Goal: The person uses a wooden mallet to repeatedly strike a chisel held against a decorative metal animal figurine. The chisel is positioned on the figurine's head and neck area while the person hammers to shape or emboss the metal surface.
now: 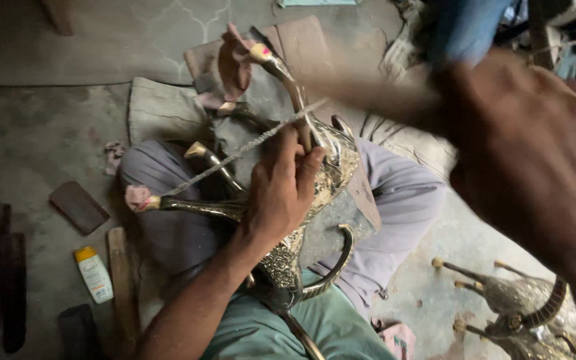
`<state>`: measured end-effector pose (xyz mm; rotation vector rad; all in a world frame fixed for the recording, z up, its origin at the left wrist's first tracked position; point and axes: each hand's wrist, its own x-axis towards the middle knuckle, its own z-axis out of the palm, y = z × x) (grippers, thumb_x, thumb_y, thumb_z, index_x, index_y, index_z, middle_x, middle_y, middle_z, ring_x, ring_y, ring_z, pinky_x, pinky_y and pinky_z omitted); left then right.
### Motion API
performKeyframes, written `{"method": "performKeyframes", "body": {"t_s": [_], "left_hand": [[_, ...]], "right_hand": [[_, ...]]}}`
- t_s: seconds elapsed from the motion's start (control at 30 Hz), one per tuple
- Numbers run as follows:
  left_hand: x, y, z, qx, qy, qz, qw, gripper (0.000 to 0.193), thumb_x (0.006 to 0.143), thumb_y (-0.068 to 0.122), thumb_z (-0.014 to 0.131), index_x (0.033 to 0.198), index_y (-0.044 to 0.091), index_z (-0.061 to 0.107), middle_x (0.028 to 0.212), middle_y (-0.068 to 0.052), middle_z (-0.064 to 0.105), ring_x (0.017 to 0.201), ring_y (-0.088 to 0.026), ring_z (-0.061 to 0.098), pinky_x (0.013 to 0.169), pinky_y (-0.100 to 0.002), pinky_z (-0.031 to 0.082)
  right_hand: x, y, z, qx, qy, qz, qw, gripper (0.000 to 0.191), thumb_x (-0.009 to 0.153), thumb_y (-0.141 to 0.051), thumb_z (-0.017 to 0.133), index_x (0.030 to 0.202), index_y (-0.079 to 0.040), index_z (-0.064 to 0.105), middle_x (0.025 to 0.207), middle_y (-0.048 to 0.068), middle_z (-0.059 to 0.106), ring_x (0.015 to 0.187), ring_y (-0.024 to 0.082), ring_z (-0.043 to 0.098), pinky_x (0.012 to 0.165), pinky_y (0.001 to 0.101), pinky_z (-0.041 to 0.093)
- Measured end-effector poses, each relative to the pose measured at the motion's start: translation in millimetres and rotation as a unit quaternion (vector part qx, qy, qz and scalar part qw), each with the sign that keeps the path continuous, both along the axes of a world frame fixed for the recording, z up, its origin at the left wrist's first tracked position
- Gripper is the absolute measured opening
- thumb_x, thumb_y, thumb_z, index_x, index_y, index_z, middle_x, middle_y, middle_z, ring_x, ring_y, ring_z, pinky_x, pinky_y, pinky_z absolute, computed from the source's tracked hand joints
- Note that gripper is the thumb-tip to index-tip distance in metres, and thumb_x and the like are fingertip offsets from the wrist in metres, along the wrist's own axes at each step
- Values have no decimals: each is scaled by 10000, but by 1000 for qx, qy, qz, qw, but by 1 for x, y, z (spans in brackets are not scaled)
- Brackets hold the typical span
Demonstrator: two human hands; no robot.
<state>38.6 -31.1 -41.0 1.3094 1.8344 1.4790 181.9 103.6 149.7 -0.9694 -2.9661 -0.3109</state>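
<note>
Head view: left hand [280, 193] lies flat, fingers spread, pressing an engraved brass swan-shaped vessel [328, 167] on the lap, a thin rod [248, 148] crossing its fingertips. Right hand [535, 153], blurred and close, sits apart to the vessel's right; its grip cannot be told. Similar brass pieces [521, 303] stand lower right; a small white bottle with yellow cap [93, 273] lies on the floor.

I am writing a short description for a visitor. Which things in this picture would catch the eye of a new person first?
First, the ornate brass vessel in the middle, with curved spouts, resting on the person's lap under the left hand. Next, the right hand, large and blurred at the upper right, holding a thin rod that runs across the vessel. A similar brass piece lies on the floor at the lower right.
</note>
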Motion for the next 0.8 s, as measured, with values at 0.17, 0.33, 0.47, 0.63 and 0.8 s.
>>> {"method": "performKeyframes", "body": {"t_s": [0.17,0.33,0.47,0.63,0.8], "left_hand": [[2,0,-2,18,-1,9,1000,308,1092,274,579,1223,7,495,807,-120,611,726,-278,634,624,-429,487],[1,-1,-4,24,-25,1,999,292,1099,270,572,1193,3,499,825,-115,621,753,-275,656,644,-421,500],[1,0,-2,-1,-42,-5,999,263,1095,258,578,1189,22,511,812,-99,640,735,-248,689,616,-402,517],[1,-1,2,12,-28,10,999,314,1087,243,577,1291,16,502,840,-119,658,746,-258,701,632,-400,544],[0,0,3,-5,-84,3,996,273,1104,258,571,1244,34,506,848,-91,701,790,-227,767,655,-372,578]], "right_hand": [[-2,2,3,-78,-24,-145,986,440,879,-26,705,1305,-43,595,998,210,682,836,386,682,742,482,547],[2,7,-2,7,-72,-38,997,523,812,-63,727,1318,-59,593,1002,198,675,811,372,666,722,468,542],[2,7,-4,75,-107,23,991,457,877,-88,720,1305,-75,562,1097,147,669,919,285,685,835,408,565],[-6,1,3,49,-132,-3,990,460,825,-81,744,1263,-82,605,1025,155,688,833,293,695,718,417,568],[-12,-5,5,59,-143,12,988,537,737,-106,770,1254,-105,627,1046,139,692,889,293,708,760,415,567]]}}
